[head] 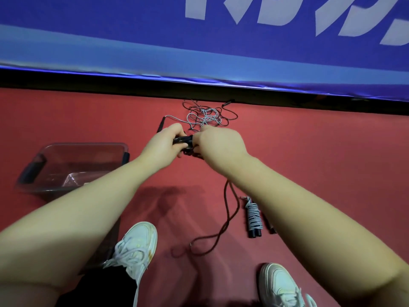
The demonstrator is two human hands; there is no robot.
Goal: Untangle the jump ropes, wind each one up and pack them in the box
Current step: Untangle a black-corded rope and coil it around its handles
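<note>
**A:** What are the hands on?

**B:** The left hand point(164, 140) is curled round a pair of black handles point(182, 139), held crosswise. The right hand point(218, 144) meets it, with its fingers closed on the dark rope point(224, 229) right at the handles. Blur hides the exact pinch.

**A:** Where does that rope run?

**B:** It runs toward six o'clock, down from under the right hand. It lies in loose bends on the red floor point(309, 140), ending between a white left shoe point(137, 244) and a right shoe point(278, 284).

**A:** And the other ropes?

**B:** At twelve o'clock from the hands, just beyond them, is a tangle of grey and dark ropes point(203, 117). Its thin handles poke out at ten and one o'clock. At five o'clock a wound grey rope point(254, 216) lies bundled round its handles, close beside the trailing dark one.

**A:** And the box?

**B:** The clear plastic box point(88, 144) is at eight o'clock, on the floor and well apart from the ropes. The left forearm crosses its near corner.

**A:** What about the room?

**B:** The floor is matte red and casts soft shadows. At twelve o'clock it ends at a black strip point(88, 83), under a blue banner point(110, 29) with large pale lettering.
</note>
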